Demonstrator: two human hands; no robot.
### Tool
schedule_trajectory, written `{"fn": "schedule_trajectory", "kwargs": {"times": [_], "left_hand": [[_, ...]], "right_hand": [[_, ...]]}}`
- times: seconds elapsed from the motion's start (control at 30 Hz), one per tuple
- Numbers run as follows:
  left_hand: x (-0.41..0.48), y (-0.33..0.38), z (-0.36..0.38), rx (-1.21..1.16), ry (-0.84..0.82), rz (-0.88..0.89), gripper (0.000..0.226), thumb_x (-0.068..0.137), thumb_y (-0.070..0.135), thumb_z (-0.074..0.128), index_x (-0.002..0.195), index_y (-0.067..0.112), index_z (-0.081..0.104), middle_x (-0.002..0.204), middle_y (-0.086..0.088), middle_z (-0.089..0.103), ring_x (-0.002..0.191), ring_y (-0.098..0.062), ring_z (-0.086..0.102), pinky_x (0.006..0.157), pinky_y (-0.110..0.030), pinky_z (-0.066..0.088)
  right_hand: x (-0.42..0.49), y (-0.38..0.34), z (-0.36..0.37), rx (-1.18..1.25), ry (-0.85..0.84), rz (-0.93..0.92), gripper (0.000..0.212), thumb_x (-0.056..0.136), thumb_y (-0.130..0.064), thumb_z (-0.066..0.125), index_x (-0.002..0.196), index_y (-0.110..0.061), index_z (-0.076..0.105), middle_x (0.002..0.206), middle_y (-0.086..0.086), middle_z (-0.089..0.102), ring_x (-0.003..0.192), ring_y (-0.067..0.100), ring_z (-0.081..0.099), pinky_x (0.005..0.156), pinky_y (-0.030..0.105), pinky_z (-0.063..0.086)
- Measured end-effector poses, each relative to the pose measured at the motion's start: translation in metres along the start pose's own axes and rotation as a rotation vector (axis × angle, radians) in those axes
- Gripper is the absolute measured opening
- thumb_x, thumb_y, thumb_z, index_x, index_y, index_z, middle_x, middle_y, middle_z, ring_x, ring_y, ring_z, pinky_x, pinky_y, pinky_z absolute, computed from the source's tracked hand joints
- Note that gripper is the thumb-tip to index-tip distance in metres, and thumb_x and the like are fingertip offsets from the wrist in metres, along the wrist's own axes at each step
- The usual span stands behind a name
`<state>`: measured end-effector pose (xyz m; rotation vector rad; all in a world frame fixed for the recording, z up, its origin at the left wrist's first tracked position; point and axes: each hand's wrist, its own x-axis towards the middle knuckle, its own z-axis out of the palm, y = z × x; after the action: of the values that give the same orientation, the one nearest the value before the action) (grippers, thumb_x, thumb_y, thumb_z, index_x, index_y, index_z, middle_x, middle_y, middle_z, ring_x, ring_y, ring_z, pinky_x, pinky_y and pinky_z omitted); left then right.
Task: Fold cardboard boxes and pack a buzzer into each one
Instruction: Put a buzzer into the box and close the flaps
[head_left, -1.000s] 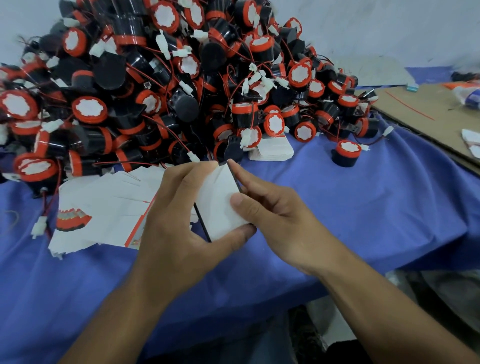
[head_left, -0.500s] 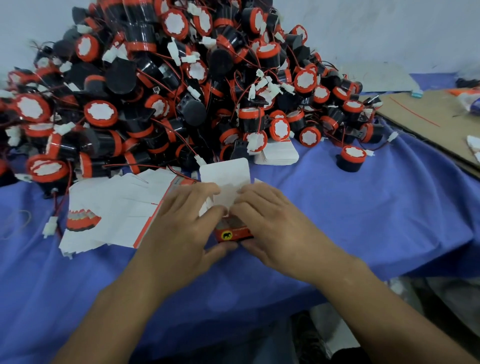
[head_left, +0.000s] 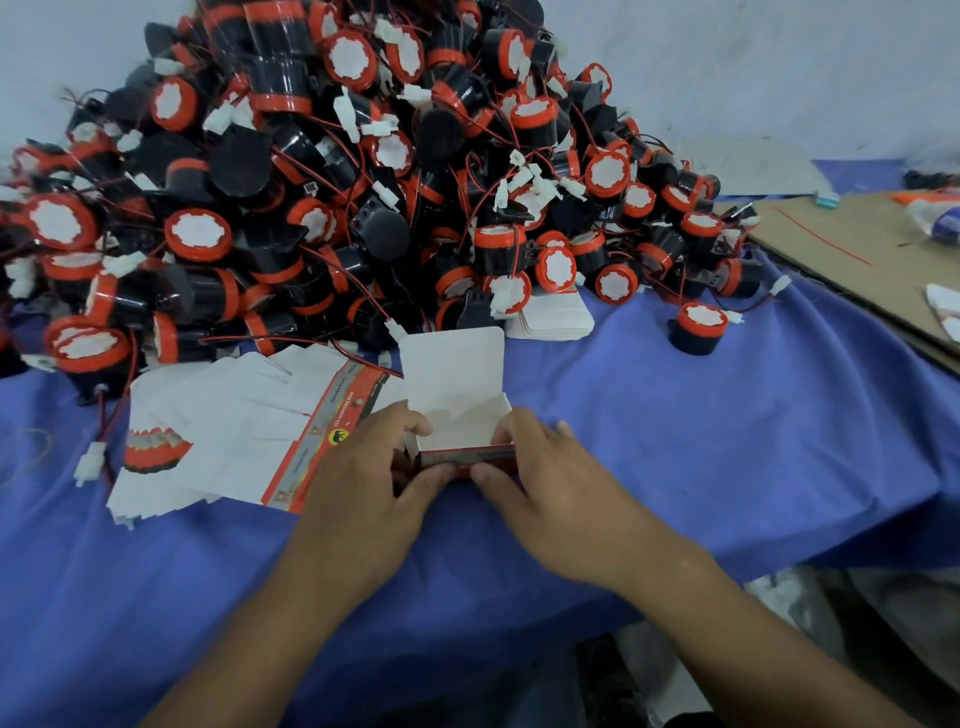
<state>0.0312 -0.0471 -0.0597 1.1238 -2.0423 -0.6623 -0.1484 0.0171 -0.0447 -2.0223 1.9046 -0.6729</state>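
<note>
A small cardboard box (head_left: 457, 395), white inside and red outside, stands opened on the blue cloth with its lid flap raised. My left hand (head_left: 374, 478) grips its left side, thumb on the red front wall. My right hand (head_left: 545, 478) grips the right side the same way. A fan of flat unfolded boxes (head_left: 223, 431) lies to the left. Behind it rises a big heap of black and red buzzers (head_left: 337, 182) with red wires and white plugs. One buzzer (head_left: 696, 327) sits alone on the cloth to the right.
A blue cloth (head_left: 727, 441) covers the table, whose front edge runs below my wrists. A stack of white cards (head_left: 556, 317) lies at the foot of the heap. Brown cardboard sheets (head_left: 857, 249) lie at the far right. A pale wall stands behind.
The flat box has been opened into a box shape with its lid flap up. Both hands moved from pinching the flat blank to holding its two sides.
</note>
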Motion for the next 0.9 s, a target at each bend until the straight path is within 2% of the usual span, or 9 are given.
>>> {"fn": "schedule_trajectory", "kwargs": {"times": [0.03, 0.1, 0.27, 0.33, 0.43, 0.6, 0.73, 0.83, 0.9], "left_hand": [[0.001, -0.002, -0.001, 0.008, -0.016, 0.014, 0.029, 0.083, 0.027, 0.079, 0.103, 0.029, 0.059, 0.081, 0.016, 0.059, 0.074, -0.001, 0.057, 0.064, -0.011, 0.039], [0.003, -0.004, -0.003, 0.048, -0.027, 0.07, 0.028, 0.083, 0.027, 0.078, 0.099, 0.029, 0.055, 0.079, 0.021, 0.049, 0.073, 0.002, 0.05, 0.064, -0.01, 0.036], [0.002, -0.002, -0.002, 0.108, -0.019, 0.069, 0.042, 0.084, 0.039, 0.075, 0.111, 0.037, 0.044, 0.104, 0.03, 0.043, 0.097, 0.02, 0.044, 0.077, 0.001, 0.035], [0.002, -0.002, -0.001, 0.091, -0.027, 0.05, 0.053, 0.082, 0.045, 0.075, 0.12, 0.04, 0.038, 0.108, 0.036, 0.038, 0.102, 0.023, 0.039, 0.08, 0.005, 0.033], [0.003, -0.005, -0.003, 0.072, -0.056, -0.001, 0.064, 0.081, 0.05, 0.074, 0.13, 0.042, 0.034, 0.118, 0.029, 0.039, 0.097, 0.01, 0.037, 0.079, 0.002, 0.034], [0.004, -0.005, -0.004, 0.072, -0.07, 0.011, 0.066, 0.08, 0.055, 0.071, 0.131, 0.043, 0.031, 0.106, 0.039, 0.028, 0.097, 0.014, 0.034, 0.076, 0.004, 0.03], [0.004, -0.009, -0.01, 0.061, -0.096, 0.027, 0.062, 0.081, 0.052, 0.073, 0.126, 0.045, 0.031, 0.105, 0.06, 0.014, 0.099, 0.006, 0.028, 0.081, -0.003, 0.029], [0.003, -0.013, -0.014, 0.082, -0.113, -0.001, 0.066, 0.079, 0.06, 0.069, 0.131, 0.045, 0.032, 0.107, 0.053, 0.012, 0.104, 0.004, 0.024, 0.09, -0.018, 0.028], [0.002, -0.016, -0.017, 0.105, -0.119, 0.007, 0.067, 0.078, 0.064, 0.066, 0.132, 0.048, 0.03, 0.11, 0.054, 0.012, 0.106, 0.005, 0.02, 0.094, -0.024, 0.026]], "right_hand": [[0.002, 0.002, -0.003, 0.042, -0.029, 0.008, 0.025, 0.103, -0.043, 0.049, 0.1, -0.02, 0.038, 0.086, -0.012, 0.047, 0.076, 0.005, 0.039, 0.075, 0.026, 0.028], [0.012, 0.005, -0.013, 0.199, 0.01, 0.066, 0.036, 0.099, -0.053, 0.05, 0.105, -0.02, 0.037, 0.081, -0.009, 0.054, 0.071, 0.009, 0.049, 0.065, 0.026, 0.036], [0.082, 0.009, -0.053, 0.273, 0.528, 0.138, 0.041, 0.094, -0.05, 0.063, 0.117, -0.024, 0.042, 0.106, -0.003, 0.058, 0.091, 0.019, 0.06, 0.07, 0.032, 0.045], [0.125, 0.009, -0.068, 0.171, 0.504, 0.156, 0.055, 0.092, -0.055, 0.063, 0.129, -0.019, 0.045, 0.114, 0.007, 0.058, 0.092, 0.023, 0.057, 0.07, 0.031, 0.039], [0.177, 0.006, -0.074, -0.063, 0.331, 0.224, 0.066, 0.09, -0.062, 0.06, 0.135, -0.015, 0.047, 0.126, 0.018, 0.056, 0.091, 0.029, 0.056, 0.072, 0.034, 0.04], [0.197, 0.009, -0.057, -0.335, 0.341, 0.26, 0.045, 0.092, -0.047, 0.066, 0.119, -0.015, 0.049, 0.101, 0.011, 0.059, 0.083, 0.032, 0.055, 0.063, 0.038, 0.039], [0.169, 0.004, -0.059, -0.03, 0.486, 0.149, 0.037, 0.084, -0.039, 0.068, 0.104, -0.016, 0.047, 0.086, 0.004, 0.063, 0.074, 0.025, 0.061, 0.062, 0.04, 0.051], [0.125, -0.007, -0.068, 0.291, 0.591, 0.088, 0.038, 0.084, -0.033, 0.072, 0.11, -0.022, 0.047, 0.084, -0.012, 0.063, 0.071, 0.004, 0.064, 0.06, 0.024, 0.052], [0.096, -0.011, -0.07, 0.451, 0.562, 0.048, 0.036, 0.084, -0.031, 0.073, 0.111, -0.024, 0.05, 0.093, -0.011, 0.066, 0.082, 0.006, 0.066, 0.07, 0.025, 0.056]]}}
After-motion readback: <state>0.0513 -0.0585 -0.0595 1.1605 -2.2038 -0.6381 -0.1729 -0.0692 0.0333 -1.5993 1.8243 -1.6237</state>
